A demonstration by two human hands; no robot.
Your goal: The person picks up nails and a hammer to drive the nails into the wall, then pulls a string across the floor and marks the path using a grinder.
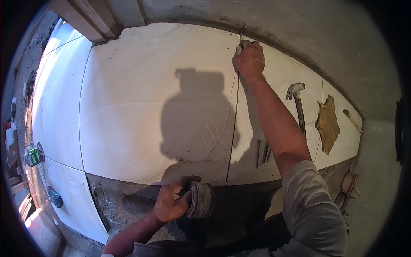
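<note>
My left hand (171, 202) is closed around the side of a short, ribbed, dirty grey cylinder (201, 200), perhaps a small tub, just off the near edge of the tiles. Its inside does not show. At the far end of a dark joint between two large white tiles (128, 85), close to the wall, my right hand (251, 60) rests with its fingers pinched together. Whatever they hold is too hidden to name. The right forearm stretches across the right-hand tile (274, 96), and my shadow falls on the big tile to its left.
Right of my arm lie a claw hammer (299, 105), a ragged brown slab (328, 124) and a small pale strip (352, 120). Thin metal rods (258, 154) lie near the elbow. Left are a green device (33, 155) and a blue one (55, 196). A concrete wall (308, 30) borders the tiles.
</note>
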